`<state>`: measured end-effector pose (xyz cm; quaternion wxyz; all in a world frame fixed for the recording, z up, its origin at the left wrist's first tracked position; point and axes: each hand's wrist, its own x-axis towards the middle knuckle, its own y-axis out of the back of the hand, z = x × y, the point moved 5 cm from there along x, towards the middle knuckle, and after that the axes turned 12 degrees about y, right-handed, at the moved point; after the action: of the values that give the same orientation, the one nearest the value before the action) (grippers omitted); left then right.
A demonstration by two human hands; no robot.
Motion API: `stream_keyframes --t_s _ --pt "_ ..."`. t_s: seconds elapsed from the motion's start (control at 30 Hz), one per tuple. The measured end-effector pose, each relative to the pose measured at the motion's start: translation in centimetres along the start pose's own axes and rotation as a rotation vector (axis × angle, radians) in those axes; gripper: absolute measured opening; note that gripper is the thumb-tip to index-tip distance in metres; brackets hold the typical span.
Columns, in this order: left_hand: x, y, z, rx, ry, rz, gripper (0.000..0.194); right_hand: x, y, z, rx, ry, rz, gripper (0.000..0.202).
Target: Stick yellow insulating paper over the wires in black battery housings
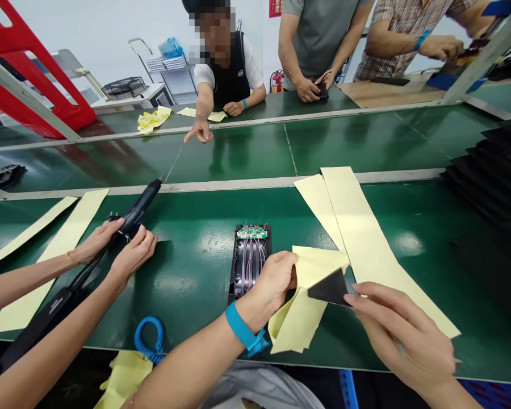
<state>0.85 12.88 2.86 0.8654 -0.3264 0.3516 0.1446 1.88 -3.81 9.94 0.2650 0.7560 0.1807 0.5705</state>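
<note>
My left hand (pixel 276 278), with a blue strap at its wrist, pinches a crumpled piece of yellow paper (pixel 319 264) near the middle of the green bench. Between thumb and fingers of my right hand (pixel 392 324) is a small black piece (pixel 330 287), its dark face overlapping the yellow paper. Just left of my left hand lies an open black case (pixel 241 267) with a green circuit board (pixel 252 231) at its top end and thin wires along it. My left forearm and hand are close to its lower right corner.
At left, a co-worker's hands (pixel 132 255) hold a black corded tool (pixel 142 203). Long yellow strips (pixel 366 227) lie behind my right hand, others at far left. Black trays (pixel 489 170) are stacked at right. A blue coiled cord (pixel 138 335) hangs at the front edge. People sit and stand across.
</note>
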Motion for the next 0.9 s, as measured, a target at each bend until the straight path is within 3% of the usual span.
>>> stream_keyframes --t_s 0.17,0.23,0.3,0.37,0.43,0.5,0.57,0.63,0.73,0.9 --pt "0.8 0.0 0.1 0.045 0.03 -0.01 0.028 -1.1 0.6 1.2 0.105 -0.255 0.146 0.032" --pt "1.0 -0.5 0.0 0.079 0.099 -0.067 0.032 -0.4 0.2 1.8 0.082 -0.292 0.117 0.024" --pt "0.7 -0.9 -0.1 0.141 0.162 -0.126 0.048 0.5 -0.4 2.5 -0.007 -0.285 0.044 0.014" --pt "0.0 -0.7 -0.1 0.275 0.137 -0.125 0.061 1.5 -1.1 3.2 -0.125 -0.236 -0.044 0.006" --pt "-1.2 -0.1 0.2 0.53 -0.048 -0.044 0.07 2.1 -1.9 4.1 -0.229 -0.194 -0.113 0.008" --pt "-2.8 0.3 0.4 0.892 -0.354 0.124 0.077 2.3 -3.0 5.1 -0.294 -0.171 -0.149 0.015" --pt "-4.4 0.1 -0.4 1.295 -0.651 0.281 0.061 2.1 -4.2 6.2 -0.315 -0.2 -0.194 0.023" --pt "-5.1 -0.2 -2.0 1.624 -0.83 0.329 0.031 1.4 -5.5 7.2 -0.312 -0.255 -0.243 0.031" --pt "-4.7 -0.2 -4.1 1.876 -0.937 0.293 0.018 -0.2 -7.0 8.6 -0.293 -0.343 -0.334 0.031" --pt "-4.3 0.3 -4.1 1.911 -1.004 0.26 0.024 -2.1 -7.7 10.6 -0.241 -0.578 -0.453 0.032"
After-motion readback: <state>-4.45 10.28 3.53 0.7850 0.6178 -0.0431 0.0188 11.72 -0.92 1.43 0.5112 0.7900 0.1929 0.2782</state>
